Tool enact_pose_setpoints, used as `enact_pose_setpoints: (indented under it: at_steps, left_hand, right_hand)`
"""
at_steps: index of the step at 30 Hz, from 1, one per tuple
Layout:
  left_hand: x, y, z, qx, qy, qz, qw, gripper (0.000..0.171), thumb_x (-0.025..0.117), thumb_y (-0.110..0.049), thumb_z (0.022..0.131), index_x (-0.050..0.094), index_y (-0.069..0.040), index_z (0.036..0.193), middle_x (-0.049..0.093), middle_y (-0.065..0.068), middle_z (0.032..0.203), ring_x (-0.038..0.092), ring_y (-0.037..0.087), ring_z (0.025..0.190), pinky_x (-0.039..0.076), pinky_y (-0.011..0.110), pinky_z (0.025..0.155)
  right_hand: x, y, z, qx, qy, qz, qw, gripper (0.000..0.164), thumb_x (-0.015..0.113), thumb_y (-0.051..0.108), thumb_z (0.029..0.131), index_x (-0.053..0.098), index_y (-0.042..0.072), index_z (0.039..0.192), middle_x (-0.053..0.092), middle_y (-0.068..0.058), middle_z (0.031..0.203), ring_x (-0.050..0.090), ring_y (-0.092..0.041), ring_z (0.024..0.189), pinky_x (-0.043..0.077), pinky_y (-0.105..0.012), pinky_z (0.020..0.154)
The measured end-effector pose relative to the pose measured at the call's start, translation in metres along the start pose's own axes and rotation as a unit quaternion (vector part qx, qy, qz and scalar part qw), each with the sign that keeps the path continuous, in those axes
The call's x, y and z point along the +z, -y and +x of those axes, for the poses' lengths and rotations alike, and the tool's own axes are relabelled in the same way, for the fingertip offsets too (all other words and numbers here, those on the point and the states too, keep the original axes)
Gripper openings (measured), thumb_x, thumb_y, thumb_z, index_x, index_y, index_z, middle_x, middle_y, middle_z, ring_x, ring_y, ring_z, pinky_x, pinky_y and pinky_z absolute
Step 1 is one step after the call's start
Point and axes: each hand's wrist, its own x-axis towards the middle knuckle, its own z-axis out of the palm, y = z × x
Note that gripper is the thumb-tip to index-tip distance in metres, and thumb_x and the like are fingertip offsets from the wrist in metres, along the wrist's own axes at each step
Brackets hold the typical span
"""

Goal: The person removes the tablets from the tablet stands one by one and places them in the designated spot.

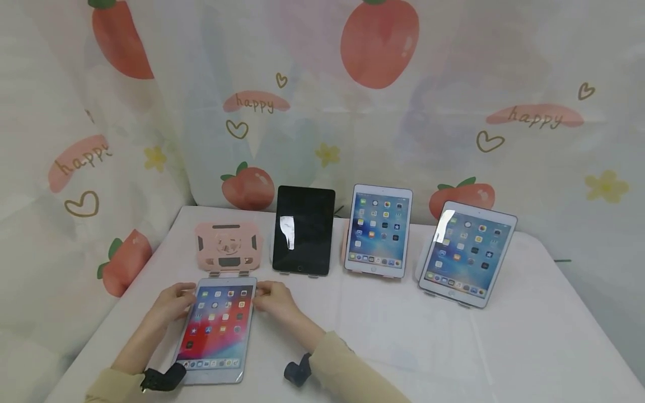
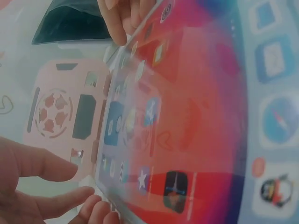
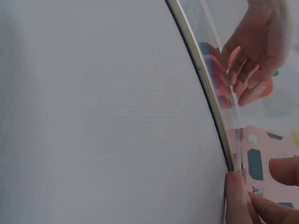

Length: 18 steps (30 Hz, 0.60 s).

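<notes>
A white-framed tablet (image 1: 218, 330) lies face up on the table, its lit screen showing app icons over a red and blue background. At its upper left edge is my left hand (image 1: 173, 305), fingertips against the side. In the left wrist view that hand's thumb (image 2: 51, 168) stands apart from the other fingers. My right hand (image 1: 276, 299) touches the upper right edge. From the right wrist, its fingertip (image 3: 235, 186) meets the tablet's side while the thumb (image 3: 285, 171) is held off. Just beyond the tablet's top stands a pink stand (image 1: 228, 246) with cut-outs and metal hooks.
To the right, a dark-screened black tablet (image 1: 303, 230) and two lit white tablets, one upright (image 1: 379, 230) and one at the far right (image 1: 466, 254), lean on stands. A patterned curtain (image 1: 312, 134) hangs behind the white table (image 1: 403, 336). Black wrist cameras (image 1: 297, 370) sit by both sleeves.
</notes>
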Motion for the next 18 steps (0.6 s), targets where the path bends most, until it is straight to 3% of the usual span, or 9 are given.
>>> enact_pose_setpoints:
  at_steps: [5,9,13,18]
  left_hand:
    - [0.008,-0.006,0.0,0.014,-0.061,-0.015,0.998,0.048,0.046,-0.016,0.094,0.041,0.005,0.138,0.049,0.029,0.123,0.051,0.038,0.106,0.052,0.041,0.088]
    - [0.018,-0.017,-0.002,0.03,-0.104,-0.027,0.9937,0.046,0.048,-0.016,0.094,0.045,0.001,0.137,0.051,0.026,0.122,0.052,0.036,0.104,0.05,0.042,0.085]
    - [0.026,-0.032,-0.006,0.046,-0.111,-0.055,0.9912,0.045,0.047,-0.015,0.095,0.044,-0.002,0.139,0.05,0.023,0.127,0.051,0.035,0.109,0.049,0.045,0.087]
    - [0.032,-0.052,-0.007,0.086,-0.101,-0.075,0.9883,0.043,0.049,-0.015,0.097,0.046,-0.005,0.138,0.051,0.021,0.131,0.05,0.032,0.113,0.049,0.033,0.087]
  right_hand:
    - [-0.003,-0.001,0.0,0.008,0.004,0.013,1.0,0.044,0.065,0.006,0.079,0.061,-0.003,0.122,0.065,-0.012,0.097,0.056,-0.011,0.079,0.054,-0.026,0.073]
    - [-0.007,-0.001,0.002,0.003,0.013,0.043,0.999,0.039,0.063,0.004,0.08,0.063,-0.001,0.119,0.065,-0.016,0.098,0.058,-0.011,0.075,0.056,-0.028,0.072]
    - [-0.014,0.002,0.006,-0.023,0.013,0.071,0.997,0.035,0.06,0.002,0.083,0.062,-0.004,0.118,0.064,-0.022,0.1,0.062,-0.013,0.076,0.059,-0.033,0.075]
    - [-0.028,0.012,0.009,-0.071,-0.003,0.078,0.994,0.031,0.058,0.004,0.089,0.061,-0.005,0.118,0.063,-0.025,0.104,0.068,-0.021,0.086,0.059,-0.034,0.08]
